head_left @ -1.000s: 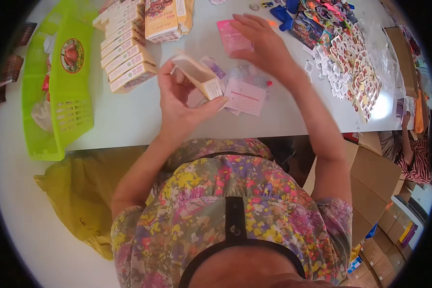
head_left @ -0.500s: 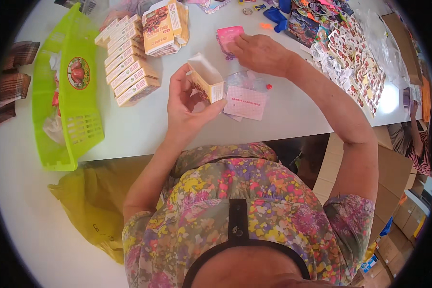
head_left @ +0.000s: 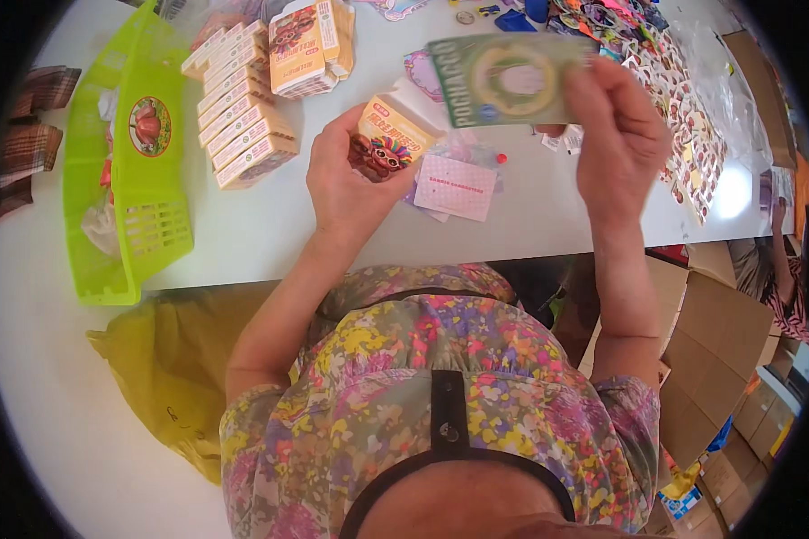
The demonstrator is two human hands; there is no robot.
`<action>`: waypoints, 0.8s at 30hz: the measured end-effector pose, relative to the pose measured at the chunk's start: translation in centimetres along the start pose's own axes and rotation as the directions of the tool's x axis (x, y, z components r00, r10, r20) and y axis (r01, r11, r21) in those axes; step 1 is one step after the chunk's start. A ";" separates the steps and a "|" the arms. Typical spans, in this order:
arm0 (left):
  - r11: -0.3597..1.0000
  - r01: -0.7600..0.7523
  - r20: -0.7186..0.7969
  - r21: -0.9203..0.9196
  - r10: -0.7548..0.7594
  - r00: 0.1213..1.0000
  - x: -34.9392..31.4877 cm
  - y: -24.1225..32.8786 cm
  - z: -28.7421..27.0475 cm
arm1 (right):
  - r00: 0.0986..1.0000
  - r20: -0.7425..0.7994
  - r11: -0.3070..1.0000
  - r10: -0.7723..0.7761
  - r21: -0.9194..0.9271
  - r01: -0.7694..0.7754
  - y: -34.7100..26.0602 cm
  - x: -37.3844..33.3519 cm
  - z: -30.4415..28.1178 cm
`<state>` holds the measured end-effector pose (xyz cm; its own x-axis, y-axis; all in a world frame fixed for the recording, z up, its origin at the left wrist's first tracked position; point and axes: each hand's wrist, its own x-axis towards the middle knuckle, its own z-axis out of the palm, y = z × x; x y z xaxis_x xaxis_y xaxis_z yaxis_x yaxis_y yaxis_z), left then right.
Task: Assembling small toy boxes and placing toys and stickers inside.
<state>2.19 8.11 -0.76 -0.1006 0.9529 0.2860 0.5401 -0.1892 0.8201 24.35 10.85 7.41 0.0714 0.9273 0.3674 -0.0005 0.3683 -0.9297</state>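
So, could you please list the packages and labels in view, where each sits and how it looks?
Small carton: in the left hand, yellow-orange, cartoon picture.
Green flat packet: raised in the right hand, rectangular, round emblem.
Row of cartons: table's left, cream and orange.
Pink card: table, beneath the hands.
Round label: on the green basket, red picture.

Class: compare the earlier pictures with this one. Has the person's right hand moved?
Yes. The right hand has lifted off the table, away from the pink packets it was reaching for, and now holds a green card up above them.
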 end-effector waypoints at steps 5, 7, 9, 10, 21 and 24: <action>0.998 -0.003 -0.004 -0.068 0.003 1.000 -0.2 0.4 0.1 | 0.982 0.108 0.934 -0.158 -0.306 0.184 0.6 -0.4 -0.2; 0.996 -0.020 -0.012 -0.088 0.019 1.000 0.0 0.7 0.0 | 0.915 0.267 0.698 -0.302 -0.592 0.403 1.1 -0.2 -0.5; 0.979 -0.193 -0.013 0.071 0.194 0.981 0.1 0.7 -0.3 | 0.955 0.244 0.796 -0.167 -0.539 0.277 0.7 -0.5 -0.2; 0.979 -0.190 -0.011 0.073 0.192 0.981 0.1 0.5 -0.6 | 0.973 0.230 0.866 -0.029 -0.480 0.139 0.5 -0.6 -0.1; 0.898 -0.409 0.340 0.162 0.338 0.878 1.4 1.0 -1.7 | 0.942 0.336 0.789 -0.001 -0.578 0.207 0.8 0.7 -0.1; 0.994 -0.101 0.275 -0.029 0.105 0.956 0.9 0.8 -1.1 | 0.964 0.262 0.829 -0.036 -0.531 0.176 1.3 0.0 0.6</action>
<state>1.65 8.51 0.71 0.1908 0.9559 0.2233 0.5230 -0.2915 0.8010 23.77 11.36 6.26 -0.1930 0.8982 0.3949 0.5418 0.4331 -0.7203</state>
